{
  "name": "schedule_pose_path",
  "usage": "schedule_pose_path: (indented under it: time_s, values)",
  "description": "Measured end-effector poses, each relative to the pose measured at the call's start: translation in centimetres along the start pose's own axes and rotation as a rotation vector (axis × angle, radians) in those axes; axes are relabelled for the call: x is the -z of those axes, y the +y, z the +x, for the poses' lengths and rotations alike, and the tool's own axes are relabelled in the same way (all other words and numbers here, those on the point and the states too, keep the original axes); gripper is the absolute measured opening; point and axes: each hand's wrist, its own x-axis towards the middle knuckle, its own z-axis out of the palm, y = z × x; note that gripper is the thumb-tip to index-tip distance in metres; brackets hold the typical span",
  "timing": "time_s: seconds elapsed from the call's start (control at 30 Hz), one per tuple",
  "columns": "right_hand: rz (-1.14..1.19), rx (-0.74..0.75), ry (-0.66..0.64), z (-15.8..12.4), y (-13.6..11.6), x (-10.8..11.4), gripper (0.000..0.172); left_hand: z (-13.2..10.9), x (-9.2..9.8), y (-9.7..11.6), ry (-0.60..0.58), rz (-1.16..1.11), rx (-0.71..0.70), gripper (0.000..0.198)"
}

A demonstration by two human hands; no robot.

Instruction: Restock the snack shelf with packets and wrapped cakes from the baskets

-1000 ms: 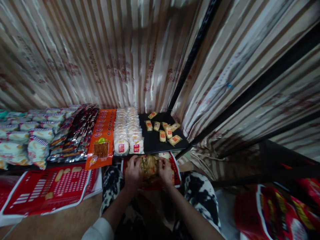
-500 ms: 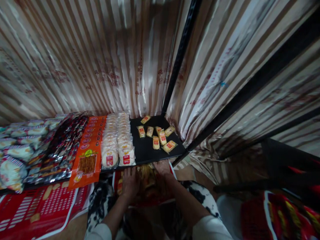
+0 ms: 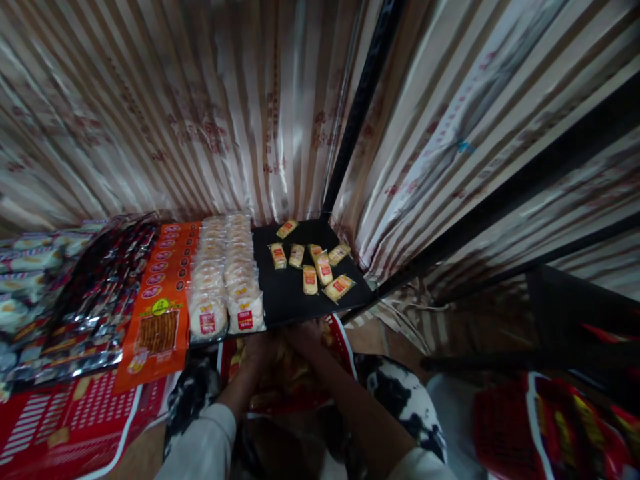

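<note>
Both hands reach down into a red basket [image 3: 345,347] of small wrapped snacks [image 3: 295,373], just below the front edge of a black shelf [image 3: 295,310]. My left hand [image 3: 263,347] is at the left, dim and partly under the edge, its fingers hidden. Close beside it is my right hand [image 3: 306,337], whose fingers cannot be made out either. On the shelf above lie several loose yellow wrapped snacks [image 3: 310,280]. Two rows of round white packaged crackers [image 3: 245,307] stand to their left.
An orange snack packet [image 3: 160,320], dark shiny packets [image 3: 95,320] and white packets [image 3: 35,260] fill the shelf's left. Another red basket [image 3: 45,427] is below. Black posts [image 3: 357,113] stand before striped curtains [image 3: 280,87]. Red packages [image 3: 575,427] sit lower right.
My hands have moved closer together and deeper under the shelf edge, into the basket. More of the basket's right rim shows. The view has shifted slightly.
</note>
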Motion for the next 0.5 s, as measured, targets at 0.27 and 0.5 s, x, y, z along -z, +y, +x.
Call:
schedule_pose_path:
  time_s: [0.27,0.5]
  values:
    - [-0.216,0.062,-0.046,-5.2,0.2,0.1,0.048,-5.1,0.2,-1.5,0.034,0.293,-0.159,0.047]
    - [-0.300,-0.100,0.060,-8.7,0.7,-0.9,0.059,-7.6,0.1,-2.9,0.028,0.275,-0.148,0.050]
